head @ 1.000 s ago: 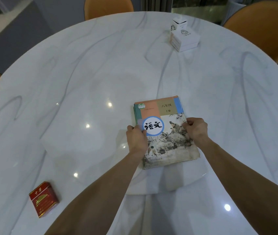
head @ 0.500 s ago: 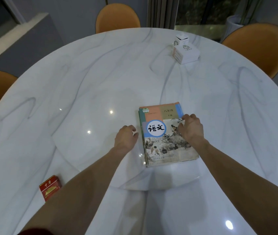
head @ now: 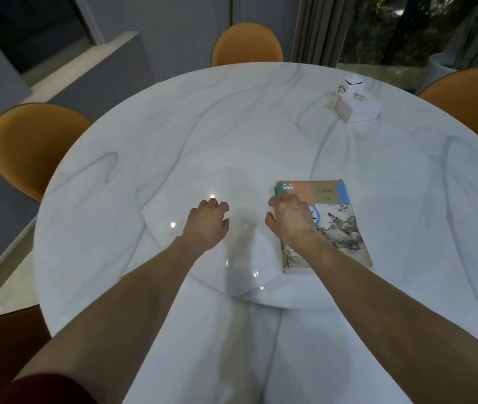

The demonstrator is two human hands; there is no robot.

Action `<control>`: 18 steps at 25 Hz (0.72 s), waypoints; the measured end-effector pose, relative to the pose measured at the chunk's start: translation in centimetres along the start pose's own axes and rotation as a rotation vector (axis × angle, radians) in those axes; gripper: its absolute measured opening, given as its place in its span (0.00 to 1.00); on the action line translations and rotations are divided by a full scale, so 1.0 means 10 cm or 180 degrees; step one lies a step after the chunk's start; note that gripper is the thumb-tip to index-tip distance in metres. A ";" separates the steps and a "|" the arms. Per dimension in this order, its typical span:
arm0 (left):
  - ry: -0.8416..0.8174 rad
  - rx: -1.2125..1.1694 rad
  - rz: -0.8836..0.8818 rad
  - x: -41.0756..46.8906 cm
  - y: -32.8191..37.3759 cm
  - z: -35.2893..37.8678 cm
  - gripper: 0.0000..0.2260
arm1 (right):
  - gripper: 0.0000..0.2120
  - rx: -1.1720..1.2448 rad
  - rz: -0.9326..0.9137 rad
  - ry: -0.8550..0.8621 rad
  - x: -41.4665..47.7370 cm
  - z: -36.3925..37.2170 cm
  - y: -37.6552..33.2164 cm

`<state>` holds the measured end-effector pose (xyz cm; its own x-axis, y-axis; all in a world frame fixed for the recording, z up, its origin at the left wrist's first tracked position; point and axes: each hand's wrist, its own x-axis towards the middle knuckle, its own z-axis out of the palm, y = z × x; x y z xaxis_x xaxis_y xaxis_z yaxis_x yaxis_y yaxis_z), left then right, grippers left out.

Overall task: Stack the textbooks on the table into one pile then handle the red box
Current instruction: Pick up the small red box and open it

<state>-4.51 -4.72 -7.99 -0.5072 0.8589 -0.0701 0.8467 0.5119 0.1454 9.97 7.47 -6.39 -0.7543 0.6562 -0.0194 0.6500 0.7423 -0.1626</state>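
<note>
We see the round marble table (head: 232,141) lower in view than half a second ago, with more chairs (head: 28,147) and room beyond it. The books (head: 337,228) lie piled right of centre. Our right hand (head: 290,220), which gripped their right edge before, now hangs loosely curled over the top cover, holding nothing. Our left hand (head: 207,225) has drifted further left, well apart from the pile, fingers curled and empty. White boxes (head: 357,104) sit far right. The red box, visible earlier at lower left, is now hidden.
</note>
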 end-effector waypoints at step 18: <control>-0.0384 -0.0020 -0.0958 -1.44 -1.68 0.29 0.25 | 0.15 0.0031 -0.1189 -0.1004 -0.45 0.86 -2.10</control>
<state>-11.00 -25.61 -12.31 -0.7117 0.6647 -0.2273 0.6604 0.7434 0.1063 -1.12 -12.23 -11.37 -0.9280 0.2710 -0.2557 0.3297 0.9170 -0.2247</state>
